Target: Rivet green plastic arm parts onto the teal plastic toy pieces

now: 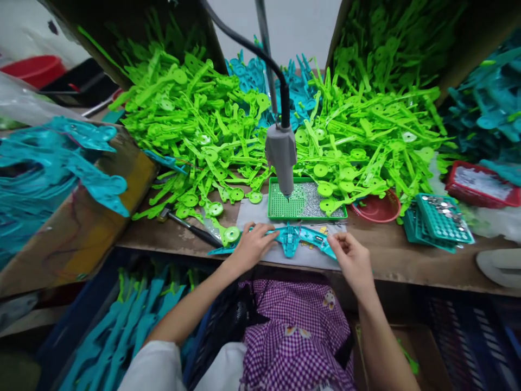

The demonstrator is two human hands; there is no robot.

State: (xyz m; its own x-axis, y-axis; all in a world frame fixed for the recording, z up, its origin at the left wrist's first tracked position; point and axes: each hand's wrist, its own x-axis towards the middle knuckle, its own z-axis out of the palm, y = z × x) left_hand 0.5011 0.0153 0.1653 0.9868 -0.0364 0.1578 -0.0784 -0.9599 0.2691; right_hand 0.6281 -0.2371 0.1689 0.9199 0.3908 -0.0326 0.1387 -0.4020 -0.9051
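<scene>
A long blue plastic part [290, 240] with a bulky middle and two arms lies across the paper sheet at the table's front edge. My left hand [254, 245] is bent over its left arm, fingers curled down onto the plastic and gripping it. At the other end, my right hand [350, 255] pinches thumb and forefinger together right by the tip of the part; what sits in the pinch is too small to make out. Directly above hangs a grey electric screwdriver [281, 157], its bit pointing down over a green tray [272, 216] of small metal pieces.
Heaps of lime-green plastic parts [195, 119] rise behind. A hammer [193, 228] lies at left, near stacked blue parts [36, 179]. At right stand a red bowl [378, 209], teal trays with metal discs [442, 220] and a red basket [484, 187].
</scene>
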